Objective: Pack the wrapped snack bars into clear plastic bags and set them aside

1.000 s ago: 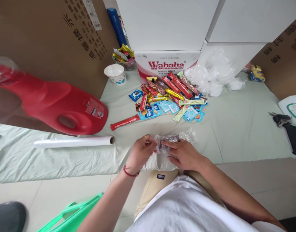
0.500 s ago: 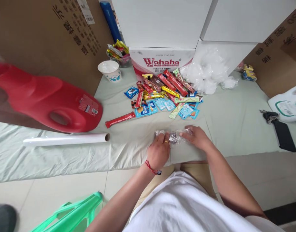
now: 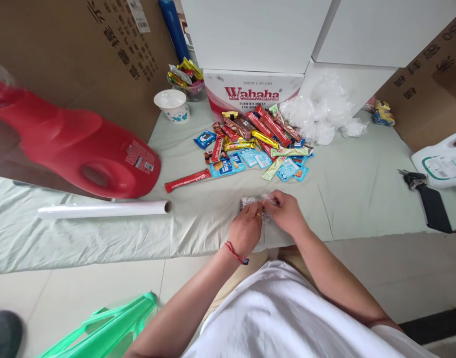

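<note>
The person's left hand (image 3: 246, 227) lies over a small film-wrapped packet (image 3: 247, 202) at the near side of the cloth-covered table (image 3: 365, 194), directly before the person. Its fingers are close together and bear down on the packet; whether the thumb grips underneath cannot be told. The right hand (image 3: 285, 211), just beside, pinches the packet's clear film (image 3: 266, 215) between thumb and fingers. Any print on the packet is hidden.

Markings: the white-and-red carton (image 3: 255, 91) at the back reads "Wahaha®" and "PURIFIED WATER", with a further line partly covered by snacks; a code stamped above is too small to read with certainty. The brown carton (image 3: 112, 74) at left carries black Chinese characters, 温馨提示, and a barcode sticker (image 3: 138, 16). The red jug (image 3: 94, 144) bears a label with a barcode, its text illegible. The white bottle (image 3: 442, 161) at right has a green-bordered label, likewise illegible. In the snack pile (image 3: 258, 136), a blue packet (image 3: 227, 165) shows white characters, not clearly readable. The paper cup (image 3: 175, 105) has blue leaf print.
</note>
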Demonstrator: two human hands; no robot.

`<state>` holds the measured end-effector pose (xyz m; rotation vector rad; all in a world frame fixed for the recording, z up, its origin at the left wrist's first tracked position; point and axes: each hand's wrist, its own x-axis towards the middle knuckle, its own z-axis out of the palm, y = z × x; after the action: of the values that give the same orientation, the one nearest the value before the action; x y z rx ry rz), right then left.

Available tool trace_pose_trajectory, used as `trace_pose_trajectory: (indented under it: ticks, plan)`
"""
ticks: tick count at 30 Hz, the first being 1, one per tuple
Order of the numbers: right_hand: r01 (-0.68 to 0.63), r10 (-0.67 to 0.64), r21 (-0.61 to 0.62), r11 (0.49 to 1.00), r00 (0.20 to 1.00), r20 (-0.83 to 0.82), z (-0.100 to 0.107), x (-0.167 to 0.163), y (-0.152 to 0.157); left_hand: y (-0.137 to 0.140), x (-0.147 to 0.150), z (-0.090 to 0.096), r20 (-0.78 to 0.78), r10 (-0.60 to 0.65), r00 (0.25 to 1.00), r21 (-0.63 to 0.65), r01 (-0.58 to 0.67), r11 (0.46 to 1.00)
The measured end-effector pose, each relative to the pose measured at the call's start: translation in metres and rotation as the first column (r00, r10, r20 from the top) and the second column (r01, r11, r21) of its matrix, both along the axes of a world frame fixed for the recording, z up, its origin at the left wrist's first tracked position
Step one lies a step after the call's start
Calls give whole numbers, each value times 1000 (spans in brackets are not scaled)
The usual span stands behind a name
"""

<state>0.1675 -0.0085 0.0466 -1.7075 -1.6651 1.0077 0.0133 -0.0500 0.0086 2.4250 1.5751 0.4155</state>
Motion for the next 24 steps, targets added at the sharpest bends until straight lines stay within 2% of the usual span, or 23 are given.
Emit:
trace_pose_trajectory:
  ticks: [3, 5, 7, 9, 10, 12, 13, 14, 15, 16, 17, 19, 21, 23, 24]
  plan:
    - [-64, 62, 16, 998, 990, 124, 3, -28, -2, 3, -6, 0, 109, -45, 993, -28, 49, 998]
    - [-124, 111, 77, 989, 981, 156, 0, -34, -8, 6, -16, 2, 230, -97, 968, -54, 112, 992]
    - [-190, 164, 148, 971, 972, 171, -7, -32, -17, 8, -30, 5, 388, -151, 909, -102, 205, 973]
    - [-235, 198, 186, 954, 960, 196, -13, -29, -27, 7, -46, 7, 581, -106, 807, -176, 252, 952]
    - [-254, 210, 193, 948, 952, 221, -16, -29, -33, 5, -52, 7, 669, -18, 743, -222, 223, 949]
    - [-287, 223, 190, 939, 928, 300, -22, -34, -43, -1, -60, 8, 771, 224, 597, -303, 33, 952]
    - [-300, 223, 186, 936, 910, 348, -24, -38, -48, -4, -62, 9, 788, 304, 535, -313, -77, 947]
    - [-308, 219, 178, 934, 892, 395, -26, -42, -51, -7, -61, 10, 796, 321, 514, -284, -151, 947]
    - [-310, 212, 169, 936, 877, 432, -28, -47, -55, -9, -59, 11, 794, 271, 544, -218, -163, 962]
    - [-309, 208, 160, 938, 867, 454, -30, -51, -57, -9, -57, 13, 772, 163, 614, -127, -102, 987]
    - [-310, 210, 151, 939, 863, 460, -32, -53, -59, -9, -54, 13, 720, 20, 693, -39, 11, 999]
    - [-338, 247, 150, 929, 870, 427, -34, -51, -61, -3, -51, 12, 553, -230, 801, 59, 238, 970]
    - [-392, 316, 185, 901, 886, 339, -31, -39, -64, 4, -53, 7, 408, -339, 848, 71, 340, 938]
    - [-422, 375, 226, 878, 900, 222, -25, -18, -67, 11, -57, 0, 321, -378, 868, 57, 381, 923]
    - [-405, 376, 240, 882, 913, 159, -22, -6, -69, 13, -58, -3, 285, -392, 875, 55, 394, 918]
